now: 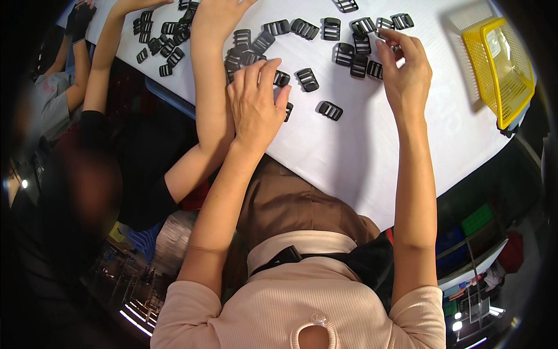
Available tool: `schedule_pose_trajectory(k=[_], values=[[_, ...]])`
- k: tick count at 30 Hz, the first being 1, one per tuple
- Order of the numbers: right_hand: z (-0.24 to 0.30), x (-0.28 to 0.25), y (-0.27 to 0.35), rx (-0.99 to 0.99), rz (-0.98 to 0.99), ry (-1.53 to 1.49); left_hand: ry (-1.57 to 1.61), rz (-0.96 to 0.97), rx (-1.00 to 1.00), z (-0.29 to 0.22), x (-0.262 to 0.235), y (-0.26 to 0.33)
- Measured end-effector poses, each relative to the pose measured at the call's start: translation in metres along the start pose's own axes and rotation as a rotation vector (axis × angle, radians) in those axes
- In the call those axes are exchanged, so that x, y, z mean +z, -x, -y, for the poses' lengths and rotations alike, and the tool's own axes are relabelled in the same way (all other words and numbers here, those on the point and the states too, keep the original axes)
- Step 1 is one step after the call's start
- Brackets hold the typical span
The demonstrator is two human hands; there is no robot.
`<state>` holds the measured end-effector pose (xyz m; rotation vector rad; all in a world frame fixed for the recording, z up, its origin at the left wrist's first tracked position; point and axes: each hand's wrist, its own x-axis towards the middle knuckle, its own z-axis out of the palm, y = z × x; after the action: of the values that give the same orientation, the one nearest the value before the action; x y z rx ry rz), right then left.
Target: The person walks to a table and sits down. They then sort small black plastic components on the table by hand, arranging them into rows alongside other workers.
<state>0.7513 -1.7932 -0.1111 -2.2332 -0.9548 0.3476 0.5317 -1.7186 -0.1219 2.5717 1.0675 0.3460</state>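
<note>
Black plastic strap buckles, ladder-shaped with slots, lie scattered over the white tabletop (349,151). My left hand (256,104) rests over a few of them, fingers spread and thumb apart. One buckle (282,78) peeks out at its fingertips, and another lies partly hidden under the thumb. Just right of that hand are two loose buckles, one tilted (307,80) and one nearer me (330,110). At the right, my right hand (407,72) curves over a cluster of buckles (358,65), thumb and fingers apart. Dark plastic shows between its fingers; it seems to lie beneath them.
A yellow plastic basket (505,70) stands at the table's right edge. On my left, a co-worker's bare forearm (209,64) reaches across the table close to my left hand, beside another pile of buckles (168,41). Another person works farther left.
</note>
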Motion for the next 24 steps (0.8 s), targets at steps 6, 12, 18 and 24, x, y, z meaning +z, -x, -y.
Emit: schedule_pose_trajectory(k=[6, 12, 18, 24], values=[[-0.001, 0.009, 0.044, -0.228, -0.004, 0.229, 0.165, -0.092, 0.187, -0.029, 0.019, -0.032], [-0.017, 0.018, 0.063, -0.277, 0.037, 0.351, 0.108, -0.042, 0.272, -0.044, 0.048, -0.047], [-0.02, -0.005, 0.078, -0.294, 0.052, 0.184, 0.426, 0.013, 0.095, -0.038, 0.039, -0.039], [-0.043, -0.004, 0.05, -0.369, 0.026, 0.205, 0.265, -0.096, 0.148, -0.043, 0.038, -0.043]])
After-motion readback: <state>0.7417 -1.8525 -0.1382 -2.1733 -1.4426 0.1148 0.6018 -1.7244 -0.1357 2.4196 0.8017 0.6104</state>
